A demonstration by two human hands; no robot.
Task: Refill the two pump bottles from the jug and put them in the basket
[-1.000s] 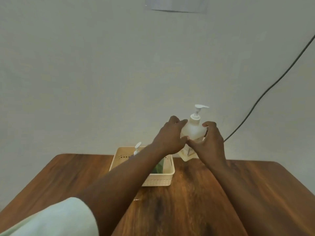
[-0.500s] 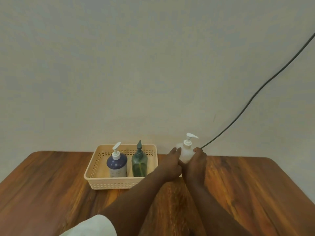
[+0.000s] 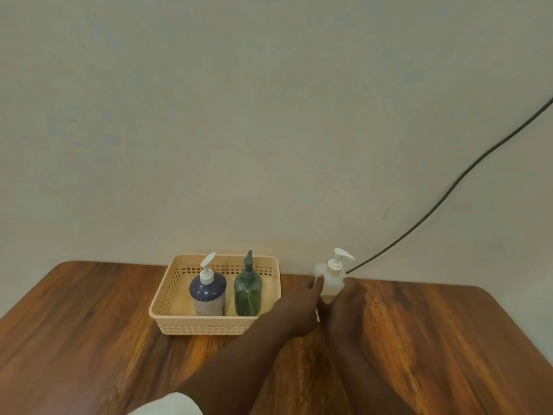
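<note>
Two bare forearms extend from the bottom edge of the frame. A pale, whitish sleeve point(image 3: 167, 405) covers the left upper arm. Neither hand wears rings or a watch.

A shiny brown wooden table point(image 3: 434, 339) is holding a cream plastic basket point(image 3: 209, 326) and a white plastic pump bottle point(image 3: 332, 280) just beside it.

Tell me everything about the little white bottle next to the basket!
The white bottle looks like cloudy plastic with a white pump top, its spout pointing right. It stands upright at the table's back edge, near the wall, right of the basket. Both hands, left hand and right hand, flank its lower part; actual contact is blurred.
</note>
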